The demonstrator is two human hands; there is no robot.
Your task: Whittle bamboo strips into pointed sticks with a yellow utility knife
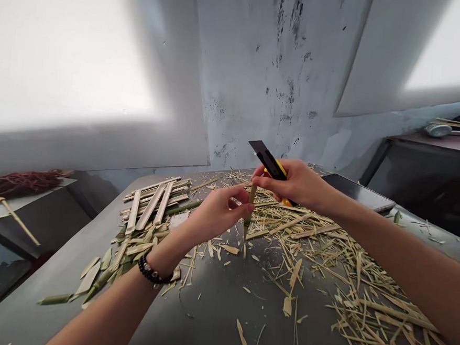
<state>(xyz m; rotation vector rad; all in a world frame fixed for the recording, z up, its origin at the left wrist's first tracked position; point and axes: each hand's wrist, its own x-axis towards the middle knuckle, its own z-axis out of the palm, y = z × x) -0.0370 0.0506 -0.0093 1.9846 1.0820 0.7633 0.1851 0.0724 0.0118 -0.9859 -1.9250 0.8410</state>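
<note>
Near the middle of the view, my left hand [222,209] pinches a short bamboo strip [247,222] between thumb and fingertips. The strip stands upright, its narrow lower end close to the grey tabletop; whether it touches cannot be made out. My right hand [298,185] is wrapped round a yellow and black utility knife [270,164], whose dark blade points up and to the left, away from the strip. The thumb and a finger of that hand also meet the strip's top end. A dark beaded bracelet [152,272] circles my left wrist.
Split bamboo slats [149,206] lie stacked on the grey table [212,318] to the left. Thin bamboo shavings [312,241] cover its middle and right. A dark flat panel [357,192] lies behind my right forearm. Side tables flank both edges, and a stained wall [256,79] stands behind.
</note>
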